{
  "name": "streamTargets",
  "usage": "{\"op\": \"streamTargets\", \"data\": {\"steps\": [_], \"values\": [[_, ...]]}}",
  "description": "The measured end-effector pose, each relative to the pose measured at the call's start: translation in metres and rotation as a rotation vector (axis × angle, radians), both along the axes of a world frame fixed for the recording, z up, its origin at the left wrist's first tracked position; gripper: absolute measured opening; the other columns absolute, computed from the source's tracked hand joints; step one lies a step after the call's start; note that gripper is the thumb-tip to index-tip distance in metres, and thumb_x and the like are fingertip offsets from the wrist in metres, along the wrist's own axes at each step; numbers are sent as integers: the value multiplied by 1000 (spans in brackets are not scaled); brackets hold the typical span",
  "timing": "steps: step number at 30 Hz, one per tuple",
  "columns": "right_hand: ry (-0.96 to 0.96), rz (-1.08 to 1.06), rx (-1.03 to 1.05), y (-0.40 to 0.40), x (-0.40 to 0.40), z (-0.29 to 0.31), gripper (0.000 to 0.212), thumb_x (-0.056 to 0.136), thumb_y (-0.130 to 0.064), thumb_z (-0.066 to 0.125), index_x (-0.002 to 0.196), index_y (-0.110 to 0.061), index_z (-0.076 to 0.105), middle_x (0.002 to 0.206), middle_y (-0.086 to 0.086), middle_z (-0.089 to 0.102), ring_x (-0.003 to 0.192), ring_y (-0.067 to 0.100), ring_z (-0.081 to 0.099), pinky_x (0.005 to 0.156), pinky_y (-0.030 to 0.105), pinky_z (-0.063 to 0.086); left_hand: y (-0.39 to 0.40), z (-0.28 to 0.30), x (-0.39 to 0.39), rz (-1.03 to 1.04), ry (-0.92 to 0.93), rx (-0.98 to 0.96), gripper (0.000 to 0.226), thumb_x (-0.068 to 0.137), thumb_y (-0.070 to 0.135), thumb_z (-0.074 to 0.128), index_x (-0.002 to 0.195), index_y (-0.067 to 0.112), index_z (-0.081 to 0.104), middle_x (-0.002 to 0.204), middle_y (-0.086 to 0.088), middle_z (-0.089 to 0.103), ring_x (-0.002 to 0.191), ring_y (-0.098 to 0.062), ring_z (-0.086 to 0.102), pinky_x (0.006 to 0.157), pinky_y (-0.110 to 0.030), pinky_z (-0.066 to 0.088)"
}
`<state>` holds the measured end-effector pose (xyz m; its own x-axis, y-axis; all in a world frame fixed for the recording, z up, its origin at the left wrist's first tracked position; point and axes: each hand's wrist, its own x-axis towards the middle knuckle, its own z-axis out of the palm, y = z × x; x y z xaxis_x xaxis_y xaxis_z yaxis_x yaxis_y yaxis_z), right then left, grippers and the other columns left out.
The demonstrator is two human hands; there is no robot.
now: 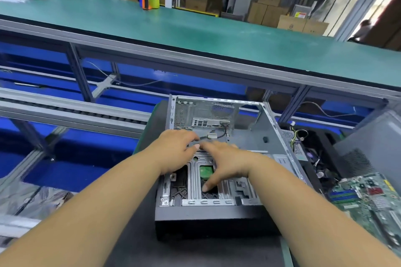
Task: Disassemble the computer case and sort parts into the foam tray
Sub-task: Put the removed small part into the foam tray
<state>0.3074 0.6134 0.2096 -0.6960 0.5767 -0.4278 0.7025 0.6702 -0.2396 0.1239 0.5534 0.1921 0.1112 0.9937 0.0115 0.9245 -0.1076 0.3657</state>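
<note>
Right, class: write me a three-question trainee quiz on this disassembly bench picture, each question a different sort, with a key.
1. True or false: the motherboard is mounted inside the computer case.
2. Multiple choice: where do the left hand and right hand meet? A) on the green conveyor belt B) over the drive cage inside the case C) on the orange-and-green tape dispenser
3. Fill in: the loose cables lie to the ____ of the case.

Key: 1 false, it lies outside, to the right; 2 B; 3 right.
</note>
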Motion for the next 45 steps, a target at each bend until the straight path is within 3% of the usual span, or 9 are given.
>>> {"op": "streamTargets", "data": {"steps": [5, 10, 14, 20, 25, 30, 35, 40, 45], "values": [[-6, 9, 16, 3, -5, -1, 126, 56, -62, 87, 154, -32, 13, 158, 0, 30, 142, 24, 32, 116, 46, 26, 11, -5, -1, 1, 27, 10, 32, 102, 39, 34, 125, 30, 54, 119, 4, 64, 113, -21, 52, 100, -34, 29], [52, -47, -35, 13, -7, -4, 127, 57, -56, 89, 156, -32, 12, 158, 1, 28, 140, 24, 37, 114, 41, 35, 17, -10, -2, 26, 105, -106, 33, 101, 32, 30, 130, 36, 44, 109, 3, 68, 108, -16, 56, 116, -39, 6], [67, -37, -90, 21, -6, -6, 123, 61, -57, 87, 157, -32, 13, 155, 2, 28, 138, 23, 39, 112, 39, 37, 24, -3, -1, 25, 186, -137, 35, 99, 30, 29, 131, 38, 41, 106, 6, 68, 103, -16, 57, 114, -42, 8], [133, -172, -257, 46, -15, 3, 52, 99, -51, 48, 145, -27, 46, 147, -4, 47, 132, 18, 45, 110, 33, 33, 33, 7, 4, 50, 193, -169, 37, 100, 23, 27, 131, 32, 44, 95, 3, 69, 95, -17, 58, 112, -38, 11], [75, -193, -274, 66, -30, -1, 41, 102, -44, 47, 136, -23, 57, 111, -8, 60, 95, 8, 55, 81, 24, 40, 36, 6, 1, 89, 99, -186, 46, 96, 15, 29, 137, 34, 39, 99, 1, 69, 106, -21, 43, 98, -27, 14], [147, -229, -454, 78, -41, -19, 34, 98, -27, 60, 127, -9, 64, 125, 5, 62, 114, 22, 55, 95, 33, 41, 40, 3, -6, 150, -32, -54, 39, 95, 25, 39, 131, 38, 47, 113, 19, 63, 118, -19, 38, 104, -31, 32], [344, -437, -628, 88, -40, -30, 18, 101, -16, 56, 113, -7, 66, 80, -1, 61, 56, 3, 58, 50, 18, 46, 46, 4, -17, 230, -297, 97, 32, 93, 24, 56, 124, 33, 57, 121, 15, 59, 116, -11, 52, 103, -34, 43], [535, -561, -637, 111, -28, -24, 20, 102, -11, 50, 88, -11, 65, 81, 7, 61, 73, 18, 56, 75, 31, 51, 49, 6, -21, 293, -434, 113, 33, 94, 27, 58, 125, 37, 55, 127, 16, 49, 114, -5, 48, 93, -24, 35], [693, -723, -474, 127, -7, -17, 17, 101, -11, 53, 109, -3, 67, 87, 9, 65, 76, 20, 60, 71, 30, 54, 54, 11, -17, 353, -499, 130, 37, 94, 26, 58, 130, 34, 54, 132, 12, 46, 120, -7, 46, 96, -23, 32]]}}
